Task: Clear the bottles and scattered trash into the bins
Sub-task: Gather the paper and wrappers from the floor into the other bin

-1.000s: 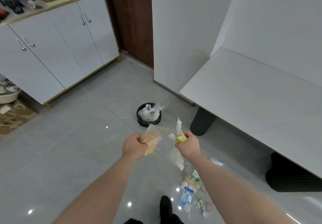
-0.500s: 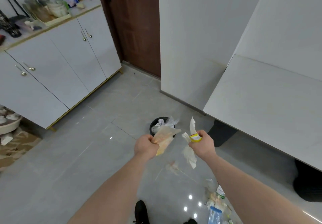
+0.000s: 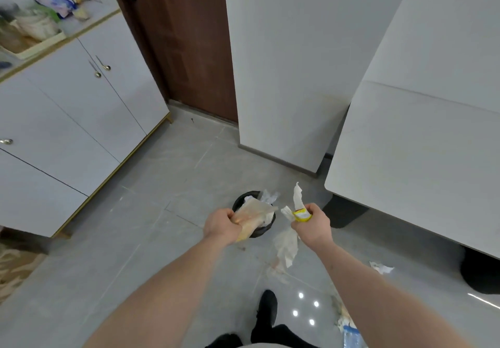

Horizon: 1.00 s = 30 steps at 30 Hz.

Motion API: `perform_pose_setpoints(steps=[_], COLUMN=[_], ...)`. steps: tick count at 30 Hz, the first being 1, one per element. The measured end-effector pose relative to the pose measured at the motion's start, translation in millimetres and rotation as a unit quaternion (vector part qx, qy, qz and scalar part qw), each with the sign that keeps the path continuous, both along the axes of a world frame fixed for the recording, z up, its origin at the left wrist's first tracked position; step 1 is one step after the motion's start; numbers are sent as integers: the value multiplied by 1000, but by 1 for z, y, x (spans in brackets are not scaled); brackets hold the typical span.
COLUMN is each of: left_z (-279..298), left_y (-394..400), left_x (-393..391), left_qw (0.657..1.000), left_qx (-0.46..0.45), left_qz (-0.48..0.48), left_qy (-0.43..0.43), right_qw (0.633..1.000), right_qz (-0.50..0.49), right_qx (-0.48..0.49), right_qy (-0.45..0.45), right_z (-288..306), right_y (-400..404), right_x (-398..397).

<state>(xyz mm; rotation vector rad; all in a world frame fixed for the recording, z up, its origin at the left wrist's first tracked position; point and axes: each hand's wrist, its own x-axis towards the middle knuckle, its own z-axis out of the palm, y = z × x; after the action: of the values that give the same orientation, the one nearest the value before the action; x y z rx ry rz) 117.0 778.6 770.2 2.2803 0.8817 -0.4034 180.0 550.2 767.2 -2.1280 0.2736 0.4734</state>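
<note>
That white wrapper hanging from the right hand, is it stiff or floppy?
Probably floppy: the wrapper droops crumpled below the right hand. Likely very light, since a loose grip holds it. It may flutter rather than drop straight into the bin.

- Glossy grey tiled floor (image 3: 135, 239), reflecting ceiling lights.
- Brown wood-grain door (image 3: 186, 44).
- Crumpled white paper (image 3: 286, 245).
- Translucent plastic wrapper (image 3: 254, 212).
- Smooth matt white tabletop (image 3: 419, 163).
</note>
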Motion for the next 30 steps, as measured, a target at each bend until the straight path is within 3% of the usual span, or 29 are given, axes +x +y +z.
perform_pose_setpoints(steps=[9,21,30], left_z=[-20,-69,-177], left_y=[49,121,134], left_x=[68,195,267], left_qw=[999,992,984], left_qx=[-15,-37,-57], left_qz=[8,-106,-130], left_qy=[28,63,107], right_qw=[1000,993,986], right_qz=[6,-98,-128], right_qx=[-4,-16,-8], right_qy=[27,70,105], right_z=[-13,-40,-130], right_y=[48,118,146], right_x=[63,148,212])
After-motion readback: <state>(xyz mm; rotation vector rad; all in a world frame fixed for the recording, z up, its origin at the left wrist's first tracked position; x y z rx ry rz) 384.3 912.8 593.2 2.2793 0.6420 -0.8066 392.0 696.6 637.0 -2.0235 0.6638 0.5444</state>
